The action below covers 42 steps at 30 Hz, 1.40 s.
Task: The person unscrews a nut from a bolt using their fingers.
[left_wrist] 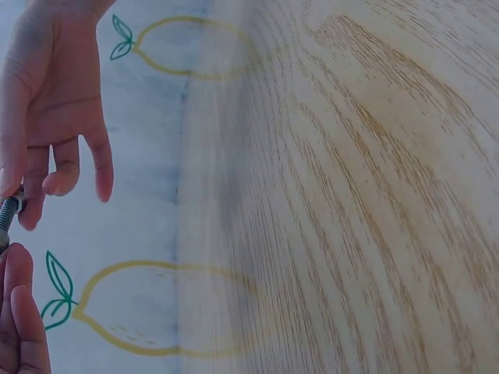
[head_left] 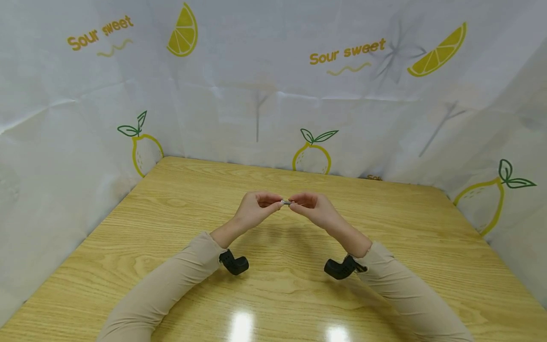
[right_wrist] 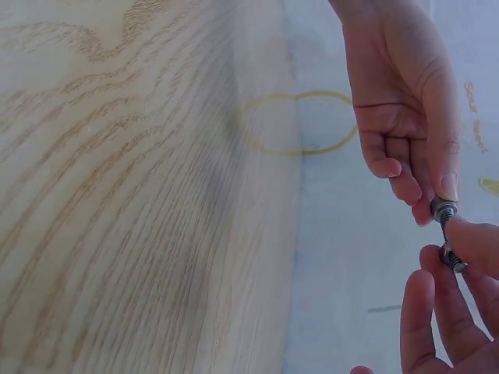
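A small metal bolt spans the gap between my two hands, held above the table. My left hand pinches one end between thumb and fingers. From the other side, my right hand pinches the opposite end. In the right wrist view the threaded shank shows between a wide ringed end at the left hand's fingertips and a nut by the right hand's fingers. Part of the threaded bolt also shows at the edge of the left wrist view; fingertips hide the rest.
Beneath the hands lies a wood-grain table. A white cloth printed with lemons hangs behind it and at both sides. Black wrist-worn devices sit at the sleeve cuffs.
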Each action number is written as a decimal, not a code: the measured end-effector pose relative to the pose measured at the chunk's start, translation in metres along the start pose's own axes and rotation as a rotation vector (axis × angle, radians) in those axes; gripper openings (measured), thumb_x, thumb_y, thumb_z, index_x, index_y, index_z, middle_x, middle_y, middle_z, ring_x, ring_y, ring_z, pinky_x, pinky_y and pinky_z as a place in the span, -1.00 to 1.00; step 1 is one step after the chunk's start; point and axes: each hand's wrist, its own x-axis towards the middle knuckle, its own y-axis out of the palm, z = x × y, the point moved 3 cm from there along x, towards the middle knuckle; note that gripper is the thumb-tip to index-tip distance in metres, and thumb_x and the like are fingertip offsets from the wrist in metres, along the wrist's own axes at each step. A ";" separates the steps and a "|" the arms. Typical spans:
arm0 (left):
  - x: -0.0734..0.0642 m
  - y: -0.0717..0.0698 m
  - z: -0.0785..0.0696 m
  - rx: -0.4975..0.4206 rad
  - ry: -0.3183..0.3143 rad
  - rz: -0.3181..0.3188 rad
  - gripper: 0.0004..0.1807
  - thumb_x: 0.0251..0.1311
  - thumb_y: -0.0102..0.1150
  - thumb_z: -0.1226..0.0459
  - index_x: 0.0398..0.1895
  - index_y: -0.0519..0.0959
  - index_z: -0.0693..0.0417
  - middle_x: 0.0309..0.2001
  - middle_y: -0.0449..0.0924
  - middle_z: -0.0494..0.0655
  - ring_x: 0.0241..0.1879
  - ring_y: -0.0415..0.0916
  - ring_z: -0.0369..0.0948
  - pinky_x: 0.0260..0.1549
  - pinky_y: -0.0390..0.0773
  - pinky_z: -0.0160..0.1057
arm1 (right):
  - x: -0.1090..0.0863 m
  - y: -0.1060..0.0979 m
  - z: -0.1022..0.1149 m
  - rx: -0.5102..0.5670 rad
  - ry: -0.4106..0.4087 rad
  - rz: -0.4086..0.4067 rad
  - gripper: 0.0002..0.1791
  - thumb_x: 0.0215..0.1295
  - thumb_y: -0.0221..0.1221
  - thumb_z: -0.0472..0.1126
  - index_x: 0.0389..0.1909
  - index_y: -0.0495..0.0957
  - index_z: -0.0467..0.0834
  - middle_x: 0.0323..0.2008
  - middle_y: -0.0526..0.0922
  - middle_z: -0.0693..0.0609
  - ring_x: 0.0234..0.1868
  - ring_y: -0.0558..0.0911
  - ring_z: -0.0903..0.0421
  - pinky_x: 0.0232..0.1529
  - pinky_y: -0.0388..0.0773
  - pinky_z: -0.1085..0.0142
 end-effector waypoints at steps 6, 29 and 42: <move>0.000 0.000 0.000 0.003 -0.001 0.003 -0.73 0.22 0.17 0.26 -0.07 0.62 0.22 -0.15 0.67 0.18 -0.10 0.59 0.15 -0.21 0.63 -0.24 | -0.002 0.000 0.001 0.044 -0.027 -0.003 -0.59 0.26 0.19 -0.12 0.10 0.46 -0.18 0.07 0.54 -0.19 0.04 0.57 -0.09 0.04 0.53 0.09; -0.006 0.000 -0.013 0.041 -0.020 0.000 -0.71 0.24 0.13 0.32 -0.04 0.59 0.33 -0.11 0.64 0.26 -0.13 0.62 0.06 -0.18 0.62 -0.19 | -0.001 -0.002 0.000 0.001 0.032 0.010 -0.60 0.36 0.06 -0.02 0.05 0.53 -0.21 -0.06 0.65 -0.18 0.01 0.58 -0.13 0.14 0.43 -0.05; -0.016 -0.002 -0.034 0.033 -0.010 -0.004 -0.71 0.23 0.13 0.35 -0.05 0.58 0.37 -0.13 0.64 0.28 -0.17 0.63 0.03 -0.15 0.62 -0.10 | -0.001 -0.003 0.001 0.017 0.034 0.016 -0.56 0.35 0.07 0.01 0.11 0.48 -0.18 0.02 0.61 -0.18 0.05 0.55 -0.15 0.17 0.40 -0.08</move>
